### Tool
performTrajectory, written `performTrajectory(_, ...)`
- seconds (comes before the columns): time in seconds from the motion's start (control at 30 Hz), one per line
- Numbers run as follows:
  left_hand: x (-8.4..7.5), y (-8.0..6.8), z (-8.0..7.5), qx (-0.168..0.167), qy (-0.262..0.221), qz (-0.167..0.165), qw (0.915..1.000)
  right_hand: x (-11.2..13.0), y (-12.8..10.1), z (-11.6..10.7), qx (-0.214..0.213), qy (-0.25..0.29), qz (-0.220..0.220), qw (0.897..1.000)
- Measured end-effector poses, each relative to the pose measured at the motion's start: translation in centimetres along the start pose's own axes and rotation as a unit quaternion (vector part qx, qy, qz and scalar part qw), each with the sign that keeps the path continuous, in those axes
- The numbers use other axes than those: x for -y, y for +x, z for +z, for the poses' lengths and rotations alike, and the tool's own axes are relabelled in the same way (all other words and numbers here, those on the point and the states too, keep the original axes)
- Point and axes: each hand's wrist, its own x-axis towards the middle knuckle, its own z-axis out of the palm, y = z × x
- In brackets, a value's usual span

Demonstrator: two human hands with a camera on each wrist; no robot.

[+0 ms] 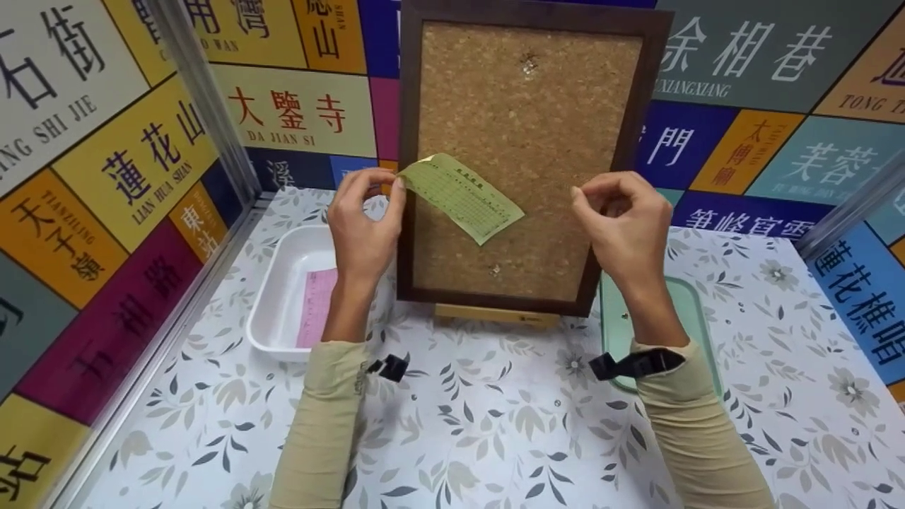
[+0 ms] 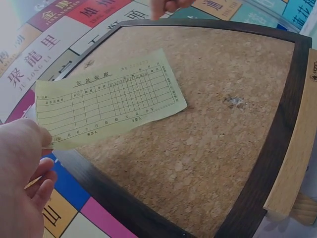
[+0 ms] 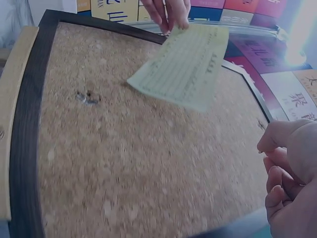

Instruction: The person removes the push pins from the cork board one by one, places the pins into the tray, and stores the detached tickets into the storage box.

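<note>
A green receipt slip (image 1: 470,198) with a printed table hangs slanted in front of a cork board (image 1: 527,134) with a dark wooden frame. My left hand (image 1: 365,219) pinches one corner of it between thumb and forefinger; in the left wrist view the slip (image 2: 109,101) faces the camera. My right hand (image 1: 626,226) is at the board's right edge, thumb and forefinger tips together and the other fingers curled. In the right wrist view, a tiny pin-like thing shows at the fingertips of the right hand (image 3: 292,173), too small to identify surely.
A wooden stand (image 1: 495,313) supports the board. To the left is a white tray (image 1: 265,311) with a pink slip (image 1: 318,304) in it. A green tray (image 1: 700,304) holding tiny metallic bits lies under my right forearm. Lettered panels (image 1: 300,106) enclose the flowered tabletop (image 1: 481,438).
</note>
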Motion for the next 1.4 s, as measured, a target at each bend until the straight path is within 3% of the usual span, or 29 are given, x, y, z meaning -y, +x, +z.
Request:
performTrajectory(0.7, -1.1, 0.2, -1.1, 0.009, -0.039, -0.020, 0.9990, -3.2, -3.0, -5.6, 0.000, -0.062, 0.046, 0.997)
performTrajectory(0.93, -1.3, 0.1, -1.3, 0.010, -0.051, 0.002, 0.9986, -4.5, -4.1, -7.0, 0.002, -0.091, 0.068, 0.994)
performTrajectory(1.4, -1.3, -0.2, -1.8, 0.019, -0.043, 0.010, 0.9988, -10.9, -5.8, -9.2, 0.024, -0.138, 0.094, 0.986)
